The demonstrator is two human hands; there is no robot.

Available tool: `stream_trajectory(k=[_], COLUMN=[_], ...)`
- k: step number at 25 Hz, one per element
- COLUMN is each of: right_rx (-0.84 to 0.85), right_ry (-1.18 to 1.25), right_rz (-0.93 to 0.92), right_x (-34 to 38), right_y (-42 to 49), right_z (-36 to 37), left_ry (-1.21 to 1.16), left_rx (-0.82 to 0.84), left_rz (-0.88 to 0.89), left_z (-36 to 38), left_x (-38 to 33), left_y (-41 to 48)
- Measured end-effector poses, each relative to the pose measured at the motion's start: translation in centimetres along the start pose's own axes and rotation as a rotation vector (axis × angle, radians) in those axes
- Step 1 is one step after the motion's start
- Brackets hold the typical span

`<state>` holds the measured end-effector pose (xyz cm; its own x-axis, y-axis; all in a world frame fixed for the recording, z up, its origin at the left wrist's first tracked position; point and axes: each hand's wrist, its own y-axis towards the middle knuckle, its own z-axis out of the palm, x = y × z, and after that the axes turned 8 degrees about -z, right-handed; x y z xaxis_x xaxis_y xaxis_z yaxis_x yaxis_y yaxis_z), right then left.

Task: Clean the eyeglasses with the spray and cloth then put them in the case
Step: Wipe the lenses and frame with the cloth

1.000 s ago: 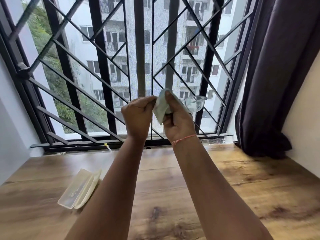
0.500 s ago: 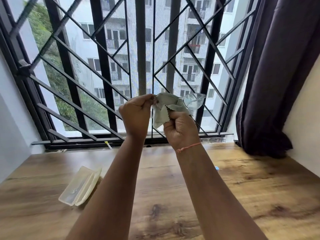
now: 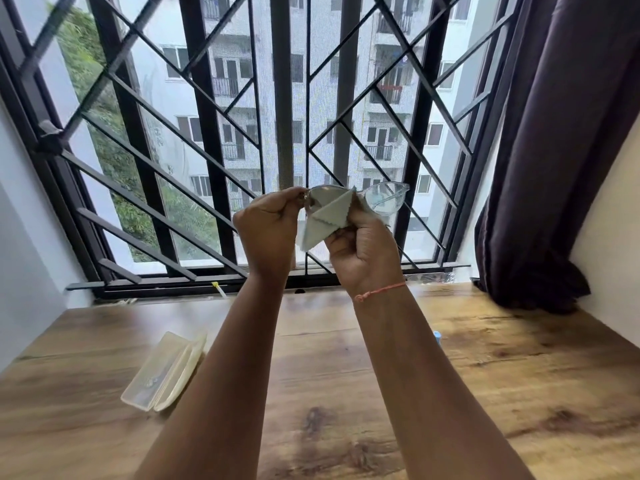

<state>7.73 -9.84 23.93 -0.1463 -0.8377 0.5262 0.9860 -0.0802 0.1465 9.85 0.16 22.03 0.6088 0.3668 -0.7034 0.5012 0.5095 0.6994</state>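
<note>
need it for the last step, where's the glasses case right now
In the head view the pale glasses case lies on the wooden table at lower left, just beside the left forearm, below the window grille.

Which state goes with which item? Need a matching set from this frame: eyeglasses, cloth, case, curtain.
Items:
1. eyeglasses
2. cloth
3. case
4. curtain

States:
A. gripped by the right hand, draped over one lens
B. hangs at the far right
C. pinched at one end by the left hand, raised
D. lies on the table, low left

Pairs: 1-C, 2-A, 3-D, 4-B
</note>
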Motion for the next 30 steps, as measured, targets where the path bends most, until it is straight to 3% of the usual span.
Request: stream_trajectory(k=[9, 19, 24, 30], right_rx=[-0.048, -0.078, -0.007, -0.114], right_ry=[-0.165, 0.04, -0.03, -0.04], right_rz=[-0.124, -0.04, -0.024, 0.045], right_x=[-1.1, -0.4, -1.6, -3.1], right_y=[-1.5, -1.8, -2.9, -2.7], right_z=[-0.2, -0.4, -1.8, -3.1], left_ry=[0.044, 0.077, 0.134, 0.145], left_rx=[0.038, -0.018, -0.011, 0.059], left_rz=[0.091, 0.096, 0.089, 0.029], left_z=[0.2, -0.9, -1.5, -1.8], left_x=[-0.3, -0.9, 0.0, 2.0], left_y=[-1.8, -1.3, -2.4, -5.4])
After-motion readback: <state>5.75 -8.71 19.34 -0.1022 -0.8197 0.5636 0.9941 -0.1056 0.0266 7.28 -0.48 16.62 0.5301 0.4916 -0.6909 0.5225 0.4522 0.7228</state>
